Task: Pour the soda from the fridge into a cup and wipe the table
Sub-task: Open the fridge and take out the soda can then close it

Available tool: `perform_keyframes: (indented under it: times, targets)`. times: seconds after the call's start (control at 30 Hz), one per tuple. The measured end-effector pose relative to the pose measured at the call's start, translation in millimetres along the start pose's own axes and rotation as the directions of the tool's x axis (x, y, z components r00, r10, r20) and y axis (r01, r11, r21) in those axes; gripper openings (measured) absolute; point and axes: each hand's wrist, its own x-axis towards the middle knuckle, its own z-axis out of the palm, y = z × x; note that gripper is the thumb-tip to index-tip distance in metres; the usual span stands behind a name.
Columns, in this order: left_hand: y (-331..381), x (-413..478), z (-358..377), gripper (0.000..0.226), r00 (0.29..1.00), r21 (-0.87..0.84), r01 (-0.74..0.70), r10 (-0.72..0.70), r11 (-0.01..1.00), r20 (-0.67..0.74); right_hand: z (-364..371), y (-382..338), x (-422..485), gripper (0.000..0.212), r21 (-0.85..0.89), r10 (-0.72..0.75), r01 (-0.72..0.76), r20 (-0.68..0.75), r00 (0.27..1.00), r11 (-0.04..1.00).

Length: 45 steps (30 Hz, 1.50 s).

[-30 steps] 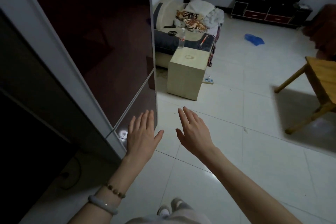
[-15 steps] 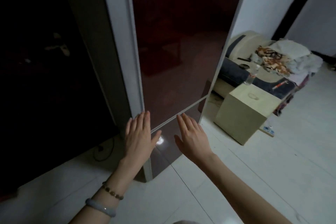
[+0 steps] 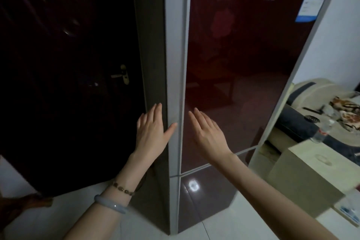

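I see fridge (image 3: 235,60) directly ahead, doors closed. Left hand (image 3: 152,130) flat, fingers straight, at its grey corner edge; right hand (image 3: 208,132) flat before its red front. Both hold nothing.

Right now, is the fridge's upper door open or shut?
Shut. The upper door lies flush with the lower door, and no interior shows. The left hand and right hand are flat, holding nothing.
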Motion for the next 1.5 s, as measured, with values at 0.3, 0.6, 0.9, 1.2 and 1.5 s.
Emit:
perform_keyframes:
  times: [0.3, 0.6, 0.9, 1.2, 1.5]
  targets:
    - [23.0, 72.5, -42.0, 0.072, 0.996, -0.272, 0.028, -0.05, 0.962, -0.073, -23.9, 12.7, 71.2, 0.081, -0.141, -0.152, 0.14, -0.076, 0.986, 0.98]
    - [22.1, 94.8, -35.8, 0.064, 0.994, -0.395, 0.045, -0.079, 0.918, -0.072, -19.5, 25.3, 75.8, 0.088, -0.17, -0.167, 0.173, 0.049, 0.985, 0.97]
    - [14.8, 101.1, -47.0, 0.035, 0.994, -0.396, -0.049, 0.004, 0.917, -0.113, -33.8, 12.0, 67.1, 0.089, -0.175, -0.093, 0.122, 0.167, 0.981, 0.977]
    - [42.7, 43.1, -58.0, 0.014, 0.949, -0.583, -0.315, 0.26, 0.749, -0.179, -20.0, -1.0, 2.4, 0.085, -0.141, 0.095, -0.104, -0.072, 0.993, 0.985]
    - [61.8, 0.3, -44.0, 0.034, 0.865, -0.671, -0.469, 0.451, 0.574, -0.22, -38.6, -14.0, -47.4, 0.094, -0.007, 0.282, -0.29, -0.22, 0.934, 0.957]
